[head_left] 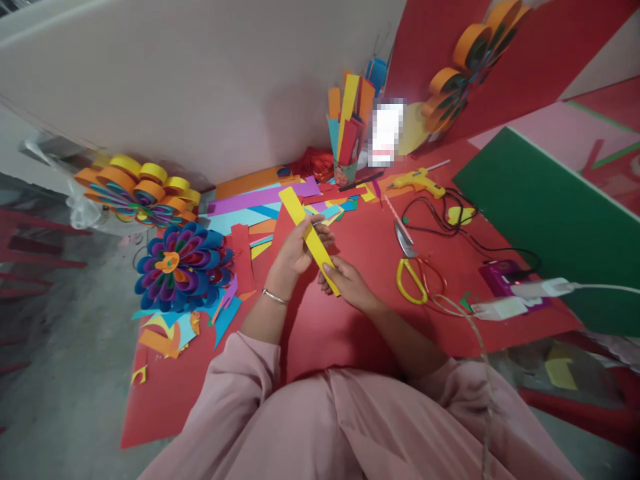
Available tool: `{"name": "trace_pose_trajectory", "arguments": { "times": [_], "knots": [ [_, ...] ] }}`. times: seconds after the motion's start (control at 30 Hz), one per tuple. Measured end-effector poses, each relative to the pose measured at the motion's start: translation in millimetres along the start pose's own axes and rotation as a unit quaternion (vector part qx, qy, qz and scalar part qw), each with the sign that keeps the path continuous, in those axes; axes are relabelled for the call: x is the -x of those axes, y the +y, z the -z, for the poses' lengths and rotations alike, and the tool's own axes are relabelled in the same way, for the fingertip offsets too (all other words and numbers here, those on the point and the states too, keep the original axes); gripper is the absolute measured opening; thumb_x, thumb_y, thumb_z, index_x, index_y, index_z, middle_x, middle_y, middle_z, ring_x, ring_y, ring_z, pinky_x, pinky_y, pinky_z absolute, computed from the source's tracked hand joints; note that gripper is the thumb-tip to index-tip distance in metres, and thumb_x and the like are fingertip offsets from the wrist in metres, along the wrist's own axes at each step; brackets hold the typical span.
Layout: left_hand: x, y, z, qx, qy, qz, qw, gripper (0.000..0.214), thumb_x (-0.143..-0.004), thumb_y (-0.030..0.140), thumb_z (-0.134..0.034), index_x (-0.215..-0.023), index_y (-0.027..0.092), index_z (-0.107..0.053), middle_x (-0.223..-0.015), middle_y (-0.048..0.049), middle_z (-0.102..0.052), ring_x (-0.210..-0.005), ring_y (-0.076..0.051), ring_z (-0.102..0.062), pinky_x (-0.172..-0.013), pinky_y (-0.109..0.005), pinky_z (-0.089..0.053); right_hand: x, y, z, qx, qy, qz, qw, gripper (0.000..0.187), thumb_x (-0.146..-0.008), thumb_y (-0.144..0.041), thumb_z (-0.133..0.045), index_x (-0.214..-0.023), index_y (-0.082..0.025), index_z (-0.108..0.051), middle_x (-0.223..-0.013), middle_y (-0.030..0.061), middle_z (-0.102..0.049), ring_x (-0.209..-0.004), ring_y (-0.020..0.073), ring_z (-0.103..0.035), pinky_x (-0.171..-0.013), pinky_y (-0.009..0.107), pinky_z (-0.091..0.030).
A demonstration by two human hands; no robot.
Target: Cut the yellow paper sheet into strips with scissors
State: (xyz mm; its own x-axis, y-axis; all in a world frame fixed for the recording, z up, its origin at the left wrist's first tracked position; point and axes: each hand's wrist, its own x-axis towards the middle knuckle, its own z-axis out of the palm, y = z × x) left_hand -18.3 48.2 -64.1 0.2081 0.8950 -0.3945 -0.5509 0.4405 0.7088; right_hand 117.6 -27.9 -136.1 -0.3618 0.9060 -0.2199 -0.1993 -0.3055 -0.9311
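A long yellow paper strip (314, 245) slants across the middle of the view, held above the red table. My left hand (300, 248) grips it near its middle, thumb on top and fingers underneath. Lower down, my right hand (345, 279) pinches the strip close to its near end, with the thumb on top. To the right of my hands lie scissors (411, 280) with yellow handles. Left of my hands, a red paper strip (243, 259) rests on the table beside a blue and purple paper flower (183, 267).
A cup of paper strips (345, 175) stands by the wall near a pixelated bright screen (387, 132). A yellow glue gun (417, 181) with a dark cord lies behind the scissors. A purple power strip (505, 277) and a green board (550, 227) occupy the right. Paper scraps (170, 333) litter the left.
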Motion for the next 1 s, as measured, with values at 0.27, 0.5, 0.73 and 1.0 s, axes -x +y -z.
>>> {"name": "trace_pose_trajectory", "arguments": {
  "times": [0.27, 0.5, 0.73, 1.0],
  "knots": [
    [7.7, -30.7, 14.6, 0.011, 0.016, 0.022, 1.000, 0.030, -0.100, 0.044, -0.067, -0.101, 0.014, -0.072, -0.078, -0.0064, -0.076, -0.073, -0.020, -0.076, -0.078, -0.034, -0.061, -0.4, 2.7, 3.9, 0.024, 0.004, -0.015, 1.000, 0.039, -0.097, -0.060, -0.062, -0.108, -0.023, -0.060, -0.074, -0.0016, -0.069, -0.059, 0.0142, -0.066, -0.055, 0.026, -0.054],
    [26.3, -39.4, 20.1, 0.009, -0.001, 0.005, 1.000, 0.036, -0.101, 0.050, -0.065, -0.088, 0.017, -0.067, -0.060, 0.0022, -0.060, -0.065, -0.017, -0.069, -0.078, -0.034, -0.060, 16.8, -8.1, 9.1, 0.123, -0.043, -0.005, 0.991, 0.027, -0.100, -0.047, -0.061, -0.104, -0.021, -0.067, -0.087, 0.0041, -0.075, -0.074, 0.0189, -0.073, -0.065, 0.029, -0.056],
    [55.6, -40.7, 14.4, 0.016, -0.064, -0.038, 0.997, 0.041, -0.093, 0.052, -0.076, -0.074, 0.018, -0.065, -0.052, 0.0063, -0.044, -0.048, -0.010, -0.049, -0.057, -0.025, -0.048, 50.0, -0.7, 4.0, 0.196, -0.069, -0.014, 0.978, 0.035, -0.103, -0.054, -0.054, -0.093, -0.021, -0.064, -0.086, 0.0053, -0.077, -0.070, 0.0188, -0.069, -0.063, 0.029, -0.051],
    [119.4, -27.0, -10.9, -0.321, -0.235, -0.145, 0.906, 0.045, -0.085, 0.060, -0.081, -0.072, 0.018, -0.074, -0.068, -0.0056, -0.067, -0.063, -0.016, -0.060, -0.060, -0.029, -0.046, 63.9, 21.6, 3.6, 0.279, -0.014, 0.200, 0.939, 0.015, -0.098, -0.034, -0.059, -0.104, -0.025, -0.069, -0.107, 0.0098, -0.072, -0.103, 0.0282, -0.067, -0.093, 0.043, -0.054]
  ]
}}
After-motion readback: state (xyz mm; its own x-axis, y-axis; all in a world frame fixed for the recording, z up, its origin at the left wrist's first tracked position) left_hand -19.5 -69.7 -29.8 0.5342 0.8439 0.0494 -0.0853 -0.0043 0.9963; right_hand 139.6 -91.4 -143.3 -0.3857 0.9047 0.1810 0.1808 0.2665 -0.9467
